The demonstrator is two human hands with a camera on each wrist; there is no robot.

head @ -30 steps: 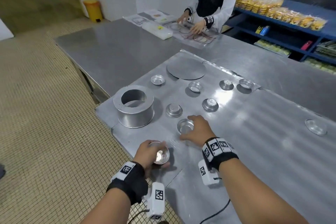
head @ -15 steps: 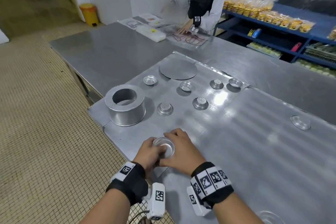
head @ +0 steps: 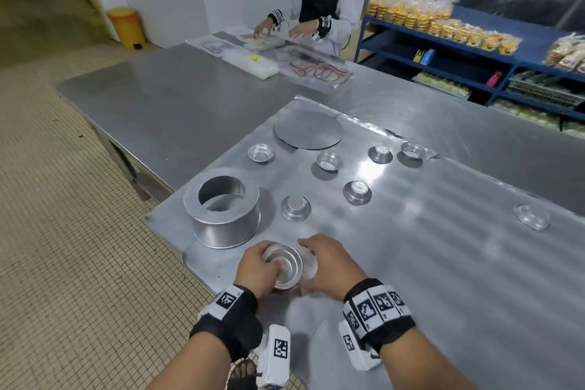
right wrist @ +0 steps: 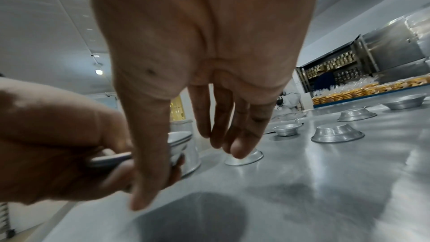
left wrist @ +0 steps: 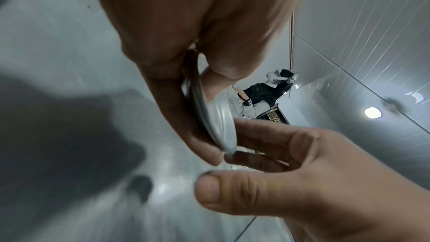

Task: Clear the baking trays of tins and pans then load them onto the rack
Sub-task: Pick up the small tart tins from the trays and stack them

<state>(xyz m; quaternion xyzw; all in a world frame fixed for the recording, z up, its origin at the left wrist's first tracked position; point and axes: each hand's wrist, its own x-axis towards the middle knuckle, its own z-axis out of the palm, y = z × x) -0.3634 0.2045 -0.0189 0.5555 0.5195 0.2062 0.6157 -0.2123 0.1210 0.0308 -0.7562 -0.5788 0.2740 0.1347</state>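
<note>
- At the near corner of the baking tray (head: 443,279), the left hand (head: 256,269) grips a small round tin (head: 283,266) of smooth, shiny metal, thumb curled inside the bowl and fingers beneath; the left wrist view shows its thin rim (left wrist: 209,115) pinched edge-on.
- Just beside it, the right hand (head: 329,266) hovers with fingers loosely spread and holds nothing; its fingertips (right wrist: 239,146) hang relaxed above the tray.
- Past the hands stands a tall, dull grey ring pan (head: 223,209), open at the top.
- An upturned tin (head: 295,207) sits to the pan's right, and another (head: 357,192) lies further right.
- More small tins dot the brushed, streaky sheet beyond, near a flat metal disc (head: 307,131).
- A lone tin (head: 531,216) lies well apart at the right.
</note>
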